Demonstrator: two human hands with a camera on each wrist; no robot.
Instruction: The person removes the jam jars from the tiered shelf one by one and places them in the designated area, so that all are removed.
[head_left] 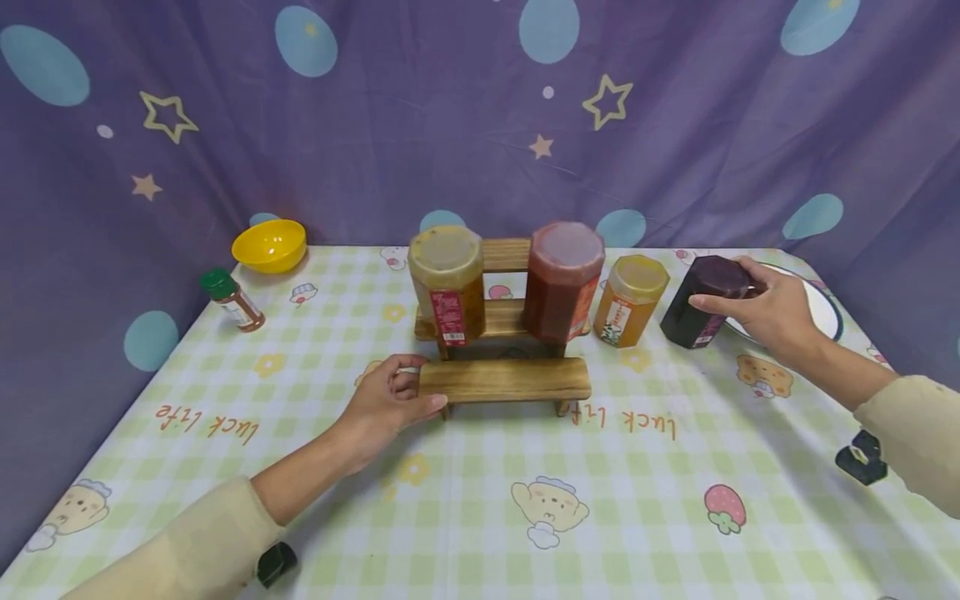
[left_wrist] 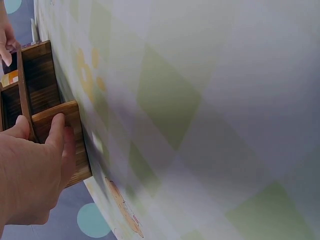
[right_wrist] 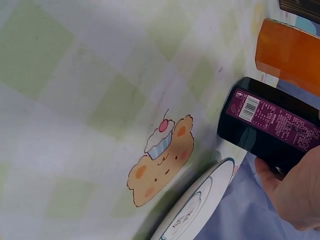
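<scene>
- Checked counter cloth [head_left: 450, 517] reads "luck life", upside down, left and right of centre.
- Left hand [head_left: 386, 408]: grip pinching the lowest step's end on the wooden rack [head_left: 502, 379], centre frame.
- Right hand [head_left: 776, 308]: grip clasped round the dark jar [head_left: 684, 312], right of frame; purple label [right_wrist: 270, 120] with barcode, small print illegible.
- Red barcode label [head_left: 448, 317] fronts the yellowish jar [head_left: 472, 300], upper centre.

There are two hands [head_left: 390, 404] [head_left: 780, 310], four jars [head_left: 447, 283] [head_left: 564, 283] [head_left: 632, 307] [head_left: 684, 315], one stand [head_left: 504, 379], one bowl [head_left: 273, 260], one plate [head_left: 825, 312], one bottle [head_left: 238, 307].
</scene>
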